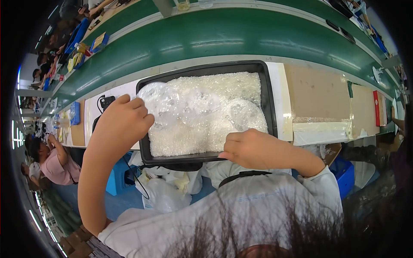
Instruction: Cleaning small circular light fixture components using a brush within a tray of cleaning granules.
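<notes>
A black rectangular tray (270, 99) holds a thick layer of small, shiny, clear-to-whitish beads (180, 144). My left hand (129, 116) is at the tray's left side, fingers curled closed at the edge of a clear round plastic disc (160, 101), which overlaps the far left tray wall. Another clear disc (203, 102) shows over the beads in the middle. At the right, a third clear disc (247, 112) is just beyond my right hand (249, 148). That hand is closed over the near right part of the tray, fingertips turned down and partly hidden; what they grip cannot be made out.
Brown board (318, 94) covers the bench right of the tray, with a red box (379, 108) farther along. A black device with a cable (106, 102) sits left of the tray. White plastic bags (165, 193) and a blue bin (118, 178) are below. A seated person (58, 161) is at left.
</notes>
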### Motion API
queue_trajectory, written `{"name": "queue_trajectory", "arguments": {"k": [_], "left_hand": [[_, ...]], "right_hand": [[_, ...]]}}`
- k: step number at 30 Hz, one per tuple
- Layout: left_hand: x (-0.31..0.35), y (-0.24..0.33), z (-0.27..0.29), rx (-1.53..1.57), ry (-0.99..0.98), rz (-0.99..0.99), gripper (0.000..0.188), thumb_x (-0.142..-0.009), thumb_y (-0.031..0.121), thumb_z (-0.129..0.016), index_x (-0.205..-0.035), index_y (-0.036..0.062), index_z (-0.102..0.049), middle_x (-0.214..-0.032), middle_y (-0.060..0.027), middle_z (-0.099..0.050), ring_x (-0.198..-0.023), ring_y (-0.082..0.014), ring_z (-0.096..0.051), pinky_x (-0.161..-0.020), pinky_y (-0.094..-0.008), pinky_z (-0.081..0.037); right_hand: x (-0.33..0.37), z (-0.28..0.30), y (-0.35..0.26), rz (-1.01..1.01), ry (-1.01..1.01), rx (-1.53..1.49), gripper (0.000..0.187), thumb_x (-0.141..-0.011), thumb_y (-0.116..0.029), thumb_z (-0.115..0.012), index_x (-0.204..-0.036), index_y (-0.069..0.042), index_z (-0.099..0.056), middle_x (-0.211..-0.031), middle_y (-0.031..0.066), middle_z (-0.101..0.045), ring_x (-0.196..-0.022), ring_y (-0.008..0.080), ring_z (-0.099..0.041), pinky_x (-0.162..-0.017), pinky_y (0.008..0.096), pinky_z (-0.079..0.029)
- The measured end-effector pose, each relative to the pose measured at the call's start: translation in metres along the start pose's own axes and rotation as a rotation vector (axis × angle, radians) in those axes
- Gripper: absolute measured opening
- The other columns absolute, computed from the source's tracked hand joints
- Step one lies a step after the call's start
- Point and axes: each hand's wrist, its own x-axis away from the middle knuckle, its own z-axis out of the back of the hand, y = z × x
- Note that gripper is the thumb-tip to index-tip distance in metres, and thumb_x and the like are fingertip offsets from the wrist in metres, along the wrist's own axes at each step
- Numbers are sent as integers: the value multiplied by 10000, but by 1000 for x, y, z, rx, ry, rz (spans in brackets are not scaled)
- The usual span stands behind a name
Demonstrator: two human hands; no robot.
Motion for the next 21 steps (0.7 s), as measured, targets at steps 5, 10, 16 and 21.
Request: {"name": "queue_trajectory", "arguments": {"k": [5, 10, 16, 21], "left_hand": [[1, 3, 0, 87, -149, 35, 56, -702, 109, -698, -721, 91, -649, -725, -36, -629, -835, -200, -620, -764, -333, -474], [-4, 8, -16, 97, -323, 35, 55, -699, 104, -730, -737, 85, -694, -732, -47, -664, -839, -206, -623, -793, -335, -479], [-29, 17, 17, 492, -102, 231, 660, -727, 315, -841, -1254, 4, -594, -1159, -173, -634, -1093, -356, -594, -952, -424, -448], [-78, 51, -8, 440, 173, 170, 509, -783, 255, -800, -1183, -4, -622, -1063, -165, -659, -998, -350, -621, -847, -429, -484]], "right_hand": [[-11, -8, -3, 0, 149, -10, 275, -971, -224, -623, -788, -28, -559, -762, 98, -532, -678, 290, -635, -604, 380, -545], [11, 8, -14, -29, -30, -37, 270, -954, -242, -641, -805, -32, -558, -773, 93, -531, -682, 264, -641, -584, 357, -547], [10, -21, -6, -6, 375, -32, 236, -924, -218, -688, -844, -24, -579, -797, 98, -536, -667, 270, -621, -579, 383, -540], [24, -20, -9, -62, 179, -13, 236, -919, -223, -692, -844, -27, -584, -834, 83, -570, -687, 248, -642, -562, 354, -550]]}}
